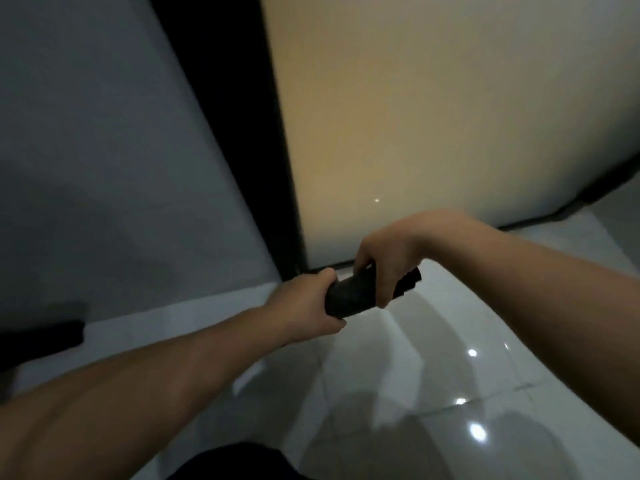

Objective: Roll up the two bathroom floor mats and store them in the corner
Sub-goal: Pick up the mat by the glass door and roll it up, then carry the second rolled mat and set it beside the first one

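A dark rolled-up floor mat lies crosswise in both my hands, low above the glossy white tile floor. My left hand grips its left end from the side. My right hand wraps over the roll from above near its right end, whose dark tip sticks out past my fingers. The roll is close to the corner where a grey wall meets a black door frame. Only one mat is in sight.
A grey wall stands at left, a black door frame at centre and a cream frosted panel at right. A dark object sits at the left edge on the floor. White tiles stretch out at lower right.
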The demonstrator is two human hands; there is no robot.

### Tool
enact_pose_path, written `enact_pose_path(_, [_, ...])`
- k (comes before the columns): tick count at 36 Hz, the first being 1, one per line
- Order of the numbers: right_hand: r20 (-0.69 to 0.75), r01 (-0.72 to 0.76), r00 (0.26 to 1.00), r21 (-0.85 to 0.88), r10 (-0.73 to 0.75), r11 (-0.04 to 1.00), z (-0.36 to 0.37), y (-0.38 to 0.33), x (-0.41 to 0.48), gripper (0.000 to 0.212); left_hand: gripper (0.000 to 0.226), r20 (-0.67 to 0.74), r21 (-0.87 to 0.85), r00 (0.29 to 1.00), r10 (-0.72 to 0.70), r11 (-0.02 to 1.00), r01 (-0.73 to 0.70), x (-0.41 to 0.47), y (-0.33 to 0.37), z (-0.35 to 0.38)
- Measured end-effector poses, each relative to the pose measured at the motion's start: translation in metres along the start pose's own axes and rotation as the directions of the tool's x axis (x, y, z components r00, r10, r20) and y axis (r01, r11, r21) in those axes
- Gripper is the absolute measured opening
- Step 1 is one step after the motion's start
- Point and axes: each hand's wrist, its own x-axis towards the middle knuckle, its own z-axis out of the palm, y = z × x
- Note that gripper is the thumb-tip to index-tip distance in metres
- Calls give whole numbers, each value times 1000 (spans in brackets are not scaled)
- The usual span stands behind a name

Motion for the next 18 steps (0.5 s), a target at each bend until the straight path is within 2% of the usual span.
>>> enact_pose_path(4, [100, 96, 991, -67, -89, 993, 4, -42, 47, 43, 34, -54, 12, 994, -96, 995, 96, -24, -44, 1])
enact_pose_path(8, [33, 274, 961, -1, -273, 962, 22, -63, 88, 27, 31, -124, 84, 974, -189, 976, 200, -44, -85, 7])
enact_pose_path(11, [-37, 394, 919, 55, -392, 918, 38, -79, 108, 25, 33, -220, 161, 946, -236, 948, 274, -66, -103, 11])
enact_pose_path(13, [-111, 480, 873, 11, -476, 877, 48, -93, 112, 28, 32, -287, 202, 916, -280, 917, 344, -85, -106, 11])
enact_pose_path(16, [-265, 563, 768, -157, -583, 812, 64, -118, 104, 32, 28, -395, 178, 851, -345, 880, 440, -122, -101, 6])
enact_pose_path(18, [-359, 596, 685, -225, -634, 771, 73, -134, 96, 31, 38, -461, 138, 803, -378, 863, 486, -151, -97, 0])
